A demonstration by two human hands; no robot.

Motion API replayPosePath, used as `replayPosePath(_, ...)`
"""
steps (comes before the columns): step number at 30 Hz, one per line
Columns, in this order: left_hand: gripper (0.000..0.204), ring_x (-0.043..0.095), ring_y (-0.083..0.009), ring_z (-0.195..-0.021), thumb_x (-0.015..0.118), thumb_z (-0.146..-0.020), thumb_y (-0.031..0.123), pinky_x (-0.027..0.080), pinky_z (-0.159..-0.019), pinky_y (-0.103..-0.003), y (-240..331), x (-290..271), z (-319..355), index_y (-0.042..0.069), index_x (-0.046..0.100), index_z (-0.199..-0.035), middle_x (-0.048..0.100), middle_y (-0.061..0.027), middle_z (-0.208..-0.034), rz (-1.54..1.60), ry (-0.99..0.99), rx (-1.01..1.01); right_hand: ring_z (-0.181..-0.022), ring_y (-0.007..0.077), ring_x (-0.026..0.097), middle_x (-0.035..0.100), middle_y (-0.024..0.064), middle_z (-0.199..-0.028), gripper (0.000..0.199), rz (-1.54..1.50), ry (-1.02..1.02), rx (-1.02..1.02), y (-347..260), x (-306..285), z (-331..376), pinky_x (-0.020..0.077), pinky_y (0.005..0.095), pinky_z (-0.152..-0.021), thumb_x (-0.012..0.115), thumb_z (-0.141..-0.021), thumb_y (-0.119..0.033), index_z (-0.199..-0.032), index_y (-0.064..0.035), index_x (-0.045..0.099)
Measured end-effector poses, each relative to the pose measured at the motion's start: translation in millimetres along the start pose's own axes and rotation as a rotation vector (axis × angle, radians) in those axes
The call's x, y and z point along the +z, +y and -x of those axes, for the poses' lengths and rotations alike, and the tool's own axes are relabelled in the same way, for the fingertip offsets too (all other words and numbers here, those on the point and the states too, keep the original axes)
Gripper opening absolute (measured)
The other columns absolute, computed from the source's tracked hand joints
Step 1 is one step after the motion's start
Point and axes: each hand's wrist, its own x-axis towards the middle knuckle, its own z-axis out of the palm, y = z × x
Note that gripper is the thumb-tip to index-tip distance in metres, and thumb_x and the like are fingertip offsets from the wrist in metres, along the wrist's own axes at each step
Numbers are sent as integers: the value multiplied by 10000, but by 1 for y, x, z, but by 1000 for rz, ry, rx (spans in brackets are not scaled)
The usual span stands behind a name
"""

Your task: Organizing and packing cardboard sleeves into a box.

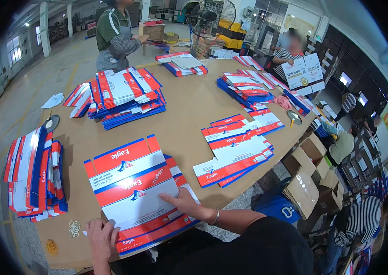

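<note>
A flat red, white and blue carton blank lies in front of me, slightly turned, with part of another blank showing under its right side. The fingers of my left hand are curled at its lower left edge, closed on that corner. My right hand grips the right edge, thumb lying on top and the other fingers hidden. Just left of the blank, a bunch of pale rubber bands and a heap of orange rubber bands rest on the brown table.
Stacks of blanks stand at the left, far left and far right. A loose pile sits to my right. Co-workers stand beyond the table; one holds a white carton. Open cardboard boxes stand past the right edge.
</note>
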Motion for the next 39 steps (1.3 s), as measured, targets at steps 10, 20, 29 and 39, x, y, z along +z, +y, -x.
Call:
replayPosePath(10, 165, 512, -314, -960, 725, -772, 115, 362, -892, -473, 12, 4, 0, 89, 663, -922, 544, -122, -942, -220, 52, -168, -939, 153, 655, 716, 110, -1032, 339, -53, 17, -135, -4, 9, 10, 529, 304, -811, 653, -957, -275, -1125, 20, 655)
replayPosePath(20, 173, 551, -365, -737, 650, -826, -14, 457, -632, -437, 0, 13, 9, 17, 508, -918, 498, -167, -903, 183, 69, -364, -916, 177, 668, 719, 132, -1011, 323, -42, 7, -165, -11, 15, 15, 538, 317, -794, 643, -963, -262, -1108, 26, 657)
replayPosePath(29, 146, 512, -365, -741, 556, -769, -52, 429, -655, -431, 5, 27, 9, -25, 448, -864, 456, -183, -841, 184, 195, -372, -930, 176, 662, 713, 138, -1039, 362, -44, 2, -112, -7, 18, 16, 534, 318, -799, 640, -964, -297, -1120, 30, 648)
replayPosePath(39, 145, 469, -385, -728, 496, -690, -43, 403, -653, -454, 9, 41, 6, -32, 416, -811, 429, -190, -805, 168, 334, -416, -914, 180, 665, 713, 142, -1023, 356, -42, -33, -172, 1, 21, 19, 537, 319, -786, 641, -963, -300, -1117, 21, 635)
